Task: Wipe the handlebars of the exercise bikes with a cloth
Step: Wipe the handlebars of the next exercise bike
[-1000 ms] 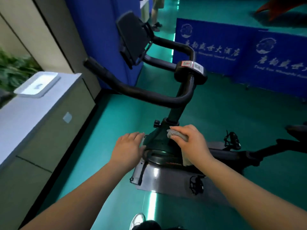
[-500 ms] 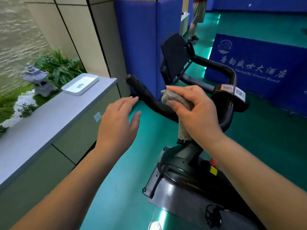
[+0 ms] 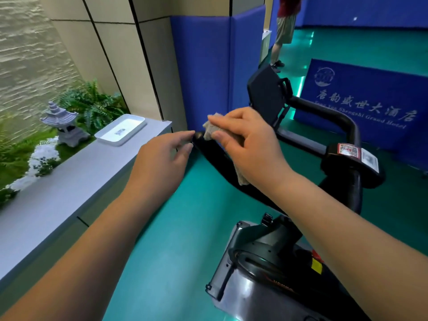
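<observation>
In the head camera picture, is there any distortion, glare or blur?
Head view: wide-angle bending curves the wall panels and counter; bright glare streaks lie on the green floor; the hands holding the cloth on the handlebar look sharp.

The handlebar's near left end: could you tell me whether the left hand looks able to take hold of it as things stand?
Probably yes: the left hand hovers open beside the handlebar's end, with the cloth in the right hand just beyond.
</observation>
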Available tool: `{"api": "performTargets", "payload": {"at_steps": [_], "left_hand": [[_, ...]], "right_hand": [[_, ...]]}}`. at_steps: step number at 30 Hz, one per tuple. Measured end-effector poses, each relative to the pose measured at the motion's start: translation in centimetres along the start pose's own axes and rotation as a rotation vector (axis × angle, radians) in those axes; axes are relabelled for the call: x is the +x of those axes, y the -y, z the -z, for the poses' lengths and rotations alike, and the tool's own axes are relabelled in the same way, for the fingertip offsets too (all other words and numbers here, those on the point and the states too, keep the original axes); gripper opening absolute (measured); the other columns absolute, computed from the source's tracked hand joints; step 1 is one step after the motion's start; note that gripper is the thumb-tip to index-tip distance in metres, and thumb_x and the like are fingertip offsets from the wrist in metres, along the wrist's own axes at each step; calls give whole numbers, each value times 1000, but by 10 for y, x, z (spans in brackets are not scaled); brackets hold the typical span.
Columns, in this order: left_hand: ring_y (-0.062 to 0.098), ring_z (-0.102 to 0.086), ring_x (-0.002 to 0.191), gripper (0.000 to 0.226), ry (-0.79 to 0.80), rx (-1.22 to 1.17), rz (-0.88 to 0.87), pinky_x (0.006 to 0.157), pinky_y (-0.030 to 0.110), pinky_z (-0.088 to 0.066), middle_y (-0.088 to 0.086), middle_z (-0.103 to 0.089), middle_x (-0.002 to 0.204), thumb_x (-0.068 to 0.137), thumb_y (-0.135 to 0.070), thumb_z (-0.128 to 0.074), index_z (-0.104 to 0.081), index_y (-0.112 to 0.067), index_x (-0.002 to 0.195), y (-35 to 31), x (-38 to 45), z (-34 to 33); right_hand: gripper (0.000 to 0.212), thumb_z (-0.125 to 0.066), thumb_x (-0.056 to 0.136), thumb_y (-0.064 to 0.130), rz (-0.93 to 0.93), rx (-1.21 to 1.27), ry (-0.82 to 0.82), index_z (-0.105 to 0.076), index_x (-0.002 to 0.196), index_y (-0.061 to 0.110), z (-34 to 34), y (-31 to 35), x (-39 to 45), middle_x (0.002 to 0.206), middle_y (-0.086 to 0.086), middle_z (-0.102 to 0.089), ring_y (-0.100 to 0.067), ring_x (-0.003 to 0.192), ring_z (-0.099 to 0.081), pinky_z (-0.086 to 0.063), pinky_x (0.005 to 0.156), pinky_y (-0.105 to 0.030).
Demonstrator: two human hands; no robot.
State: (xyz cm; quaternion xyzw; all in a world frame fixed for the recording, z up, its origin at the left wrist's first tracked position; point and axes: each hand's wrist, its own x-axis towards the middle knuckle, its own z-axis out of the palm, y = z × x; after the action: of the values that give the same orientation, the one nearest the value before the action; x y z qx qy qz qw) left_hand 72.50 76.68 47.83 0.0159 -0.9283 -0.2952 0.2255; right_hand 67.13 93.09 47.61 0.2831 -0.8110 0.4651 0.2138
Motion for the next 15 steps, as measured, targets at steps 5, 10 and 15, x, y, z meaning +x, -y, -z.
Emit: {"api": "performTargets", "payload": {"at_steps": [5,10,15], "left_hand": [[0,-55,92,29,-23,-35,51,90,21,-43,-16,-65,109,92,-24,-60,-66,-26,120,-6,2,-3],[0,-58,89,25,-40,-23,106,87,17,-41,-21,-63,98,91,-27,-61,-68,-29,115,-12,5,-4],[3,-58,89,22,-56,-4,146,80,20,-40,-20,-63,91,94,-25,-56,-70,-29,109,-18,7,-3]], "right_hand": [[27,-71,81,14,-10,61,34,-72,108,12,-2,-13,-13,97,-3,-64,-5,93,-58,-42,92,-12],[21,-75,78,8,-17,110,56,-74,98,11,8,-19,-26,95,-2,-66,-6,92,-61,-48,88,-19],[19,-70,80,13,49,120,2,-73,98,10,-8,-10,3,95,-2,-67,-10,92,-61,-46,88,-16]]}}
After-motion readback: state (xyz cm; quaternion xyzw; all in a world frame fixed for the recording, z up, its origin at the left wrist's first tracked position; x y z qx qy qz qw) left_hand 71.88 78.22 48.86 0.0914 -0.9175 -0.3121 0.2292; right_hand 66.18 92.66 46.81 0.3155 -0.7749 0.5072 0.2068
